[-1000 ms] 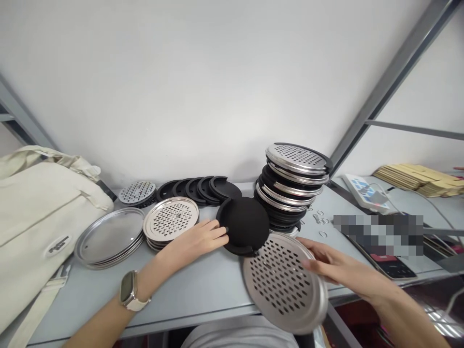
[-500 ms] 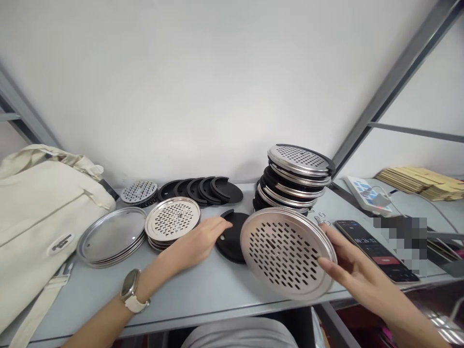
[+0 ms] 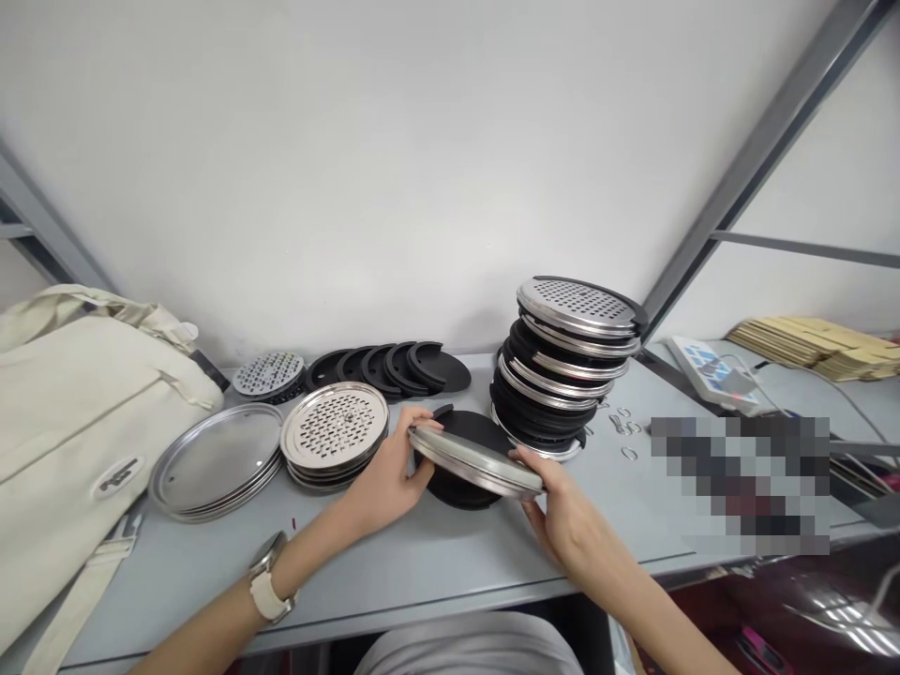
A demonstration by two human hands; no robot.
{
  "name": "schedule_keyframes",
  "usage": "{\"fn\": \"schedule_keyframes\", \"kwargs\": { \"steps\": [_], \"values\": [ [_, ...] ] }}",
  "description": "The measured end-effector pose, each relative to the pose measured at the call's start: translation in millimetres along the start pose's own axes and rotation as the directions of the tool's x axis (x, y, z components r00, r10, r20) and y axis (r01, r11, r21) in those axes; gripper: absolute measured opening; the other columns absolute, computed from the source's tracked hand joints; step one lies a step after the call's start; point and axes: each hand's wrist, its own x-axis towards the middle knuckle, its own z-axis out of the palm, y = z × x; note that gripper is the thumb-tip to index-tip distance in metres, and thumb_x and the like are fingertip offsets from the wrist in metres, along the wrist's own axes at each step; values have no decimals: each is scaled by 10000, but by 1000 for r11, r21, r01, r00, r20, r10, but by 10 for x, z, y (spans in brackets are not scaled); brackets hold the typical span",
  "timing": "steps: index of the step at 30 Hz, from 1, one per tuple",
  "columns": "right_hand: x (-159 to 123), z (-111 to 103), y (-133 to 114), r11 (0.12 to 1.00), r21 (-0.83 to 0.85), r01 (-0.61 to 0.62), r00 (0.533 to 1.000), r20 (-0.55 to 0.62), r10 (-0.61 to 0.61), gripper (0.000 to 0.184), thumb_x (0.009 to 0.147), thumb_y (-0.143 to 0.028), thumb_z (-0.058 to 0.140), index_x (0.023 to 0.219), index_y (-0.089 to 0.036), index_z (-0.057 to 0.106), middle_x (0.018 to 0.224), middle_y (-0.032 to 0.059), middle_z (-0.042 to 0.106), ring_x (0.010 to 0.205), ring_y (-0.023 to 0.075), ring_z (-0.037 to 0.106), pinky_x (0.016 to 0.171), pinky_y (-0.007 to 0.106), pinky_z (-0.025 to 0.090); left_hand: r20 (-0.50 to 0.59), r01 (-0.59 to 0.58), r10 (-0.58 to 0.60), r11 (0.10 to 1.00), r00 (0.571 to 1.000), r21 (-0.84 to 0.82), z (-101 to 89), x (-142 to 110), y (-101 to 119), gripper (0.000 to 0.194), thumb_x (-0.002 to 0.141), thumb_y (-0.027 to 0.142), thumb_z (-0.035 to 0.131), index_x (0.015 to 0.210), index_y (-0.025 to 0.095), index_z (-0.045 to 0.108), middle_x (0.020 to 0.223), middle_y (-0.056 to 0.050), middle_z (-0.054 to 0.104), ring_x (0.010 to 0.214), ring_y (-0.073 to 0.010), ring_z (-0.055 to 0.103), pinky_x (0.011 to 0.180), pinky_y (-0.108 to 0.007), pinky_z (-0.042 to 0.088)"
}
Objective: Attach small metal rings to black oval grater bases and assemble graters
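Note:
Both of my hands hold a round perforated steel disc (image 3: pixel 475 461), seen almost edge-on and tilted down to the right. My left hand (image 3: pixel 385 480) grips its left rim and my right hand (image 3: pixel 566 511) grips its right rim. The disc hovers just above a black round tray (image 3: pixel 460 488) lying on the grey table (image 3: pixel 422 562). A watch sits on my left wrist.
A tall stack of black trays and steel discs (image 3: pixel 566 366) stands behind on the right. Left lie perforated discs (image 3: pixel 336 427), plain steel plates (image 3: pixel 215 459), black rings (image 3: pixel 394 366) and a cream bag (image 3: pixel 77 412). Small metal rings (image 3: pixel 622 427) and a device (image 3: pixel 710 370) lie to the right.
The steel disc swung from my right hand's upright hold to nearly flat over the black tray, and my left hand left the tray to grip the disc's left rim.

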Motion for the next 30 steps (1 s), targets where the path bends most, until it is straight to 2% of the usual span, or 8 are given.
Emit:
{"fn": "schedule_keyframes", "kwargs": {
  "steps": [5, 9, 15, 19, 22, 25, 27, 30],
  "values": [
    [-55, 100, 31, 999, 35, -35, 999, 34, 34, 605, 968, -144, 350, 1513, -177, 91, 1349, 189, 506, 1231, 258, 527, 957, 440, 518, 6, -3, 3, 1000, 1000, -15, 71, -36, -43, 457, 854, 168, 540, 1274, 193, 363, 1251, -135, 491, 1137, -231, 522, 959, -423, 451],
    [-66, 113, 1, 999, 40, -8, 998, 63, 5, 647, 943, -66, 339, 1522, -177, 73, 1401, 178, 467, 1270, 244, 482, 995, 436, 492, 38, 11, -8, 996, 999, -85, 77, -39, -85, 506, 870, 207, 551, 1329, 201, 338, 1301, -145, 461, 1173, -232, 502, 990, -430, 432],
    [-54, 77, -67, 989, -75, 126, 988, 101, -118, 597, 945, -56, 327, 1512, -191, 194, 1457, 176, 418, 1226, 283, 496, 931, 485, 511, -4, 28, -29, 985, 1000, -171, 53, -34, -97, 679, 847, 290, 607, 1426, 206, 262, 1441, -158, 358, 1297, -270, 411, 1088, -459, 338],
    [-65, 30, -60, 980, -149, 129, 990, 75, -119, 570, 944, -77, 371, 1483, -249, 301, 1521, 130, 330, 1279, 308, 443, 961, 512, 490, 56, 147, -137, 948, 989, -283, 22, -11, -57, 567, 892, 263, 517, 1419, 244, 309, 1476, -105, 353, 1349, -245, 357, 1120, -417, 307],
    [-61, -1, -35, 975, -184, 120, 992, 60, -111, 587, 929, -51, 385, 1461, -297, 355, 1539, 93, 301, 1326, 325, 392, 972, 517, 487, 118, 217, -185, 886, 976, -410, 6, 28, -46, 546, 877, 255, 530, 1392, 257, 350, 1427, -88, 433, 1269, -229, 458, 1041, -369, 407],
    [-55, -17, 4, 974, -199, 110, 993, 68, -98, 623, 919, -16, 367, 1458, -327, 354, 1544, 70, 293, 1370, 329, 332, 998, 522, 470, 197, 311, -241, 771, 950, -556, 2, 51, -74, 537, 876, 242, 491, 1390, 250, 334, 1287, -102, 567, 1056, -210, 599, 863, -336, 507],
    [-58, -23, 36, 975, -193, 106, 993, 78, -93, 626, 925, -20, 361, 1471, -323, 327, 1554, 71, 267, 1391, 329, 292, 1019, 527, 451, 229, 357, -275, 685, 934, -635, 1, 53, -94, 518, 854, 194, 438, 1365, 233, 365, 1202, -99, 621, 963, -198, 624, 811, -332, 513],
    [-70, -33, 79, 974, -192, 117, 990, 98, -100, 596, 944, -58, 367, 1480, -310, 310, 1566, 78, 233, 1402, 336, 264, 1038, 535, 429, 226, 354, -283, 585, 932, -730, 6, 46, -81, 466, 856, 203, 384, 1320, 190, 422, 1165, -109, 639, 968, -206, 621, 841, -357, 499]
  ]
}}
